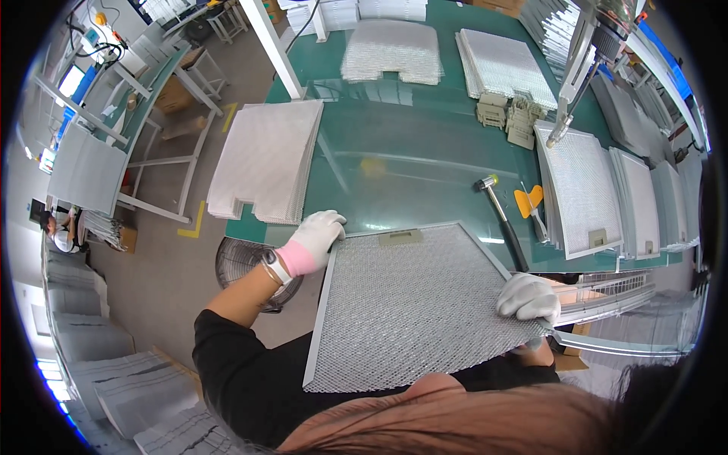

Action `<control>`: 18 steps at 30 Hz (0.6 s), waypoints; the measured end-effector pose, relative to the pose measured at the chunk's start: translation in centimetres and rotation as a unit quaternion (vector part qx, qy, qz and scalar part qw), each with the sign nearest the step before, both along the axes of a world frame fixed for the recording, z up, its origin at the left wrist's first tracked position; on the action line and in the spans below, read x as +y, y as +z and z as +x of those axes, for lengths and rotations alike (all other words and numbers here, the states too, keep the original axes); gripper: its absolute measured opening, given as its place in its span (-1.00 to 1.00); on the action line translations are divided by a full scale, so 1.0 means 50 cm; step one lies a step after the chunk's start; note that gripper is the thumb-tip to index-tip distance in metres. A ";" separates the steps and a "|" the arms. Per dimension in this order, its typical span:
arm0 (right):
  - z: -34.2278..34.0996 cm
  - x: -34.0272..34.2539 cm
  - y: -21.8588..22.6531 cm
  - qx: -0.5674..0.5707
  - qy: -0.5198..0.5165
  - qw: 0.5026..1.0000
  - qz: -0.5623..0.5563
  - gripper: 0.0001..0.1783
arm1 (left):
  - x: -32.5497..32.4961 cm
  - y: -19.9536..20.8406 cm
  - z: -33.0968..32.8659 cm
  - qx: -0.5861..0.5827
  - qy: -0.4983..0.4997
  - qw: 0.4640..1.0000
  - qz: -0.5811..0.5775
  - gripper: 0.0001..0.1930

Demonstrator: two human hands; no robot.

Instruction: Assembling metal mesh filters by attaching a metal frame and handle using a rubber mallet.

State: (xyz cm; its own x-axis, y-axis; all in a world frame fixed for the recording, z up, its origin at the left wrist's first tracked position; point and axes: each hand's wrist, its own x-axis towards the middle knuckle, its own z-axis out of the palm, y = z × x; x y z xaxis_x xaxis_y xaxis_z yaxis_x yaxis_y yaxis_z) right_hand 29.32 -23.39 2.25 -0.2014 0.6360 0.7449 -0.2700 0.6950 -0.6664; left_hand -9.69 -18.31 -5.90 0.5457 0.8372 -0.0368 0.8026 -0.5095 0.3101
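A silver mesh filter panel (413, 307) with a thin metal frame leans across my lap against the table's near edge. Set into its far edge is a small beige latch piece (400, 237). My left hand (318, 235), in a white glove with a pink cuff, is closed at the panel's far left corner. On the right edge, my gloved right hand (528, 297) is closed around the frame, fingers curled over the mesh. A metal strip (622, 343) runs off to the right from the panel's near right corner; whether it is joined there I cannot tell.
On the green table (394, 171) lie a hammer (504, 220), an orange-handled tool (531, 205) and beige latch pieces (519, 121). Stacked mesh sheets (265, 159) sit at left; framed panels (580, 193) at right. A machine arm (572, 91) overhangs the far right. A floor fan (243, 265) stands below.
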 end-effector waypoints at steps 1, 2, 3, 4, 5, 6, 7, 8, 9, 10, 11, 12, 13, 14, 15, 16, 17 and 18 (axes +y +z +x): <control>-0.001 -0.001 0.003 0.001 0.000 1.000 0.000 -0.52 | 0.005 0.011 -0.013 -0.046 -0.035 0.998 -0.019 -0.80; -0.001 -0.002 0.009 -0.006 -0.004 1.000 -0.004 -0.52 | 0.012 0.021 -0.030 -0.090 -0.068 0.993 -0.039 -0.83; 0.000 -0.003 0.012 -0.013 -0.008 1.000 -0.008 -0.51 | 0.026 0.014 -0.059 -0.088 -0.065 0.989 -0.097 -0.88; -0.002 -0.005 0.012 -0.013 -0.011 1.000 -0.009 -0.51 | 0.040 0.034 -0.062 -0.126 -0.042 0.987 -0.087 -0.87; -0.002 -0.003 0.012 -0.014 -0.002 1.000 -0.007 -0.52 | 0.052 0.056 -0.061 -0.164 -0.020 0.983 -0.075 -0.84; -0.003 -0.002 0.012 -0.015 0.006 1.000 -0.006 -0.52 | 0.064 0.064 -0.047 -0.165 -0.025 0.983 -0.075 -0.84; -0.006 -0.003 0.011 -0.016 0.005 1.000 -0.004 -0.52 | 0.073 0.068 -0.015 -0.193 -0.090 0.969 -0.123 -0.77; -0.011 -0.003 0.016 -0.015 -0.007 1.000 -0.002 -0.55 | 0.082 0.067 0.020 -0.223 -0.156 0.947 -0.171 -0.69; -0.014 -0.004 0.020 -0.014 -0.020 1.000 0.000 -0.57 | 0.091 0.056 0.053 -0.198 -0.210 0.931 -0.221 -0.53; -0.013 -0.001 0.021 -0.016 -0.022 1.000 0.002 -0.57 | 0.103 0.021 0.085 -0.160 -0.249 0.922 -0.250 -0.42; -0.012 0.005 0.015 -0.012 -0.010 1.000 0.005 -0.60 | 0.109 -0.020 0.117 -0.149 -0.263 0.920 -0.251 -0.39; -0.011 0.004 0.011 -0.007 0.001 1.000 0.007 -0.64 | 0.112 -0.046 0.148 -0.136 -0.278 0.916 -0.255 -0.35; -0.012 -0.001 0.010 -0.007 -0.008 1.000 0.007 -0.64 | 0.130 -0.052 0.180 -0.134 -0.286 0.914 -0.256 -0.35; -0.016 -0.006 0.011 -0.001 -0.023 1.000 -0.002 -0.66 | 0.150 -0.052 0.207 -0.121 -0.294 0.907 -0.276 -0.34; -0.020 -0.009 0.011 0.005 -0.036 0.999 -0.011 -0.69 | 0.163 -0.054 0.228 -0.108 -0.301 0.900 -0.297 -0.32; -0.022 -0.010 0.010 0.005 -0.041 0.999 -0.009 -0.69 | 0.171 -0.055 0.247 -0.106 -0.305 0.899 -0.296 -0.32; -0.024 -0.010 0.007 0.021 -0.042 0.999 -0.007 -0.70 | 0.178 -0.055 0.262 -0.141 -0.304 0.898 -0.286 -0.34; -0.025 -0.009 0.006 0.037 -0.042 0.998 -0.005 -0.72 | 0.182 -0.055 0.267 -0.175 -0.302 0.896 -0.276 -0.36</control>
State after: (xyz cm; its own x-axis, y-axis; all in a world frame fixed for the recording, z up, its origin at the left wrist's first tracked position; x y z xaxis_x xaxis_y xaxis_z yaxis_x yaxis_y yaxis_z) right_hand 28.05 -23.85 2.56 -0.0907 0.6561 0.7492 -0.2601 0.7106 -0.6538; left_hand 3.69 -9.22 -8.66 0.9516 0.2931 -0.0926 0.2373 -0.5088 0.8276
